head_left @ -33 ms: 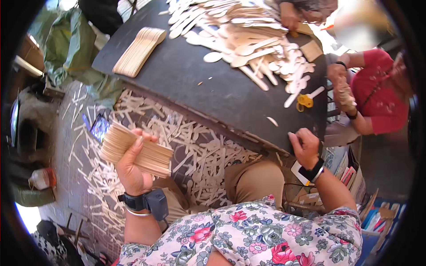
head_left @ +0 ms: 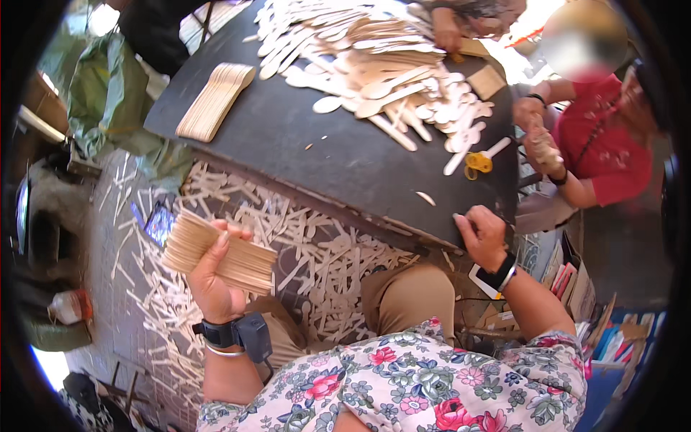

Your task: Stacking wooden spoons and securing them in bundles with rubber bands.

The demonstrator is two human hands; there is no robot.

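Observation:
My left hand (head_left: 219, 277) is closed around a thick bundle of flat wooden spoons (head_left: 241, 263), held above the floor short of the table. Its thumb lies across the top, and the spoons' bowl ends cannot be made out. At the table's near right edge rests my right hand (head_left: 484, 234), loosely curled with the thumb apart and nothing visible in it. On the dark table (head_left: 288, 137), a neat row of wooden spoons (head_left: 216, 101) lies at the left. A large loose heap of wooden spoons (head_left: 389, 79) spreads across the far middle and right.
Yellow rubber bands (head_left: 477, 164) lie near the right edge, by a small wooden block (head_left: 486, 83). Scattered spoons (head_left: 324, 266) cover the floor. A person in red (head_left: 604, 144) holds a bundle at the right; another person's hand (head_left: 448, 30) is beyond the heap. Green sacking (head_left: 108, 93) hangs left.
The view has shifted slightly, so the table and its spoons appear a little farther left. My left hand still grips its bundle, and my right hand stays at the table edge.

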